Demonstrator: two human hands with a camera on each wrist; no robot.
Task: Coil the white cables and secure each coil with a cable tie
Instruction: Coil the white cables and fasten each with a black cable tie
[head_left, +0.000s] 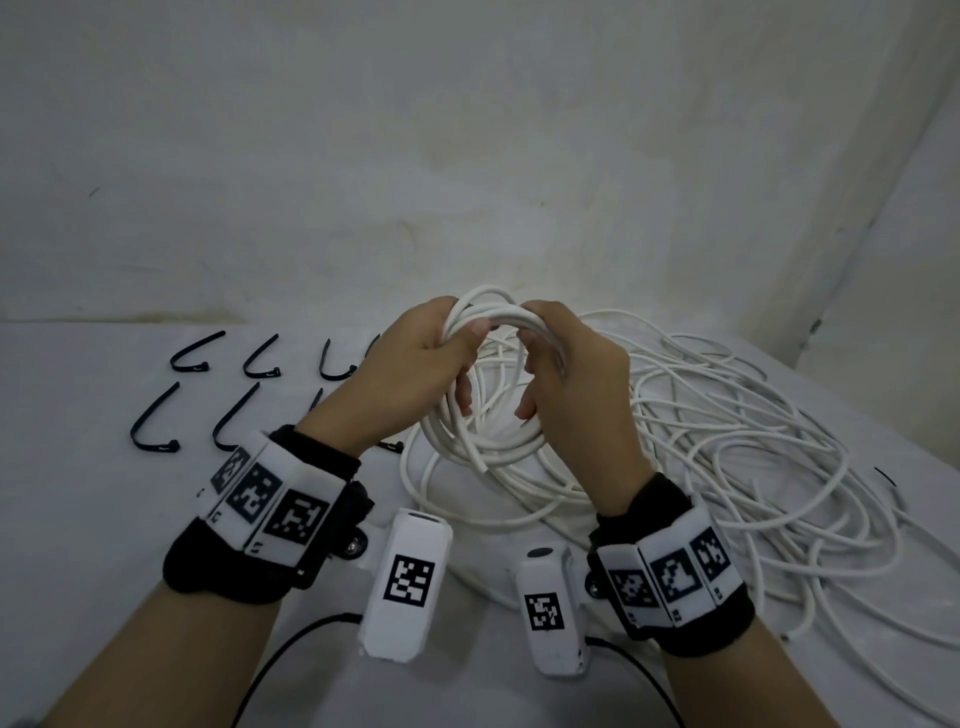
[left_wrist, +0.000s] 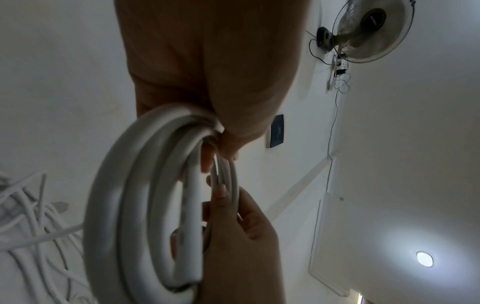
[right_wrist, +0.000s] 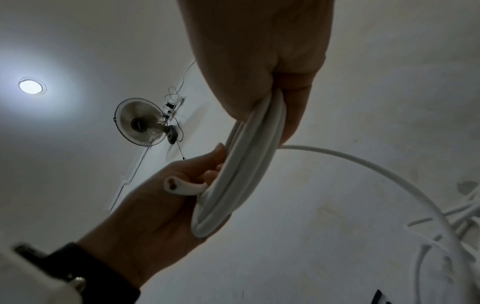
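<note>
Both hands grip one white coil (head_left: 483, 415) held above the bench (head_left: 78, 519): left hand (head_left: 415, 364) and right hand (head_left: 571, 374) curl around its top (cut end dangling). Beyond, loose cable (head_left: 753, 467) and black ties (head_left: 197, 358).

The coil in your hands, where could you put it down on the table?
Best bare patch: the near left table, in front of the black cable ties. The right side is crowded with loose white cable.
</note>
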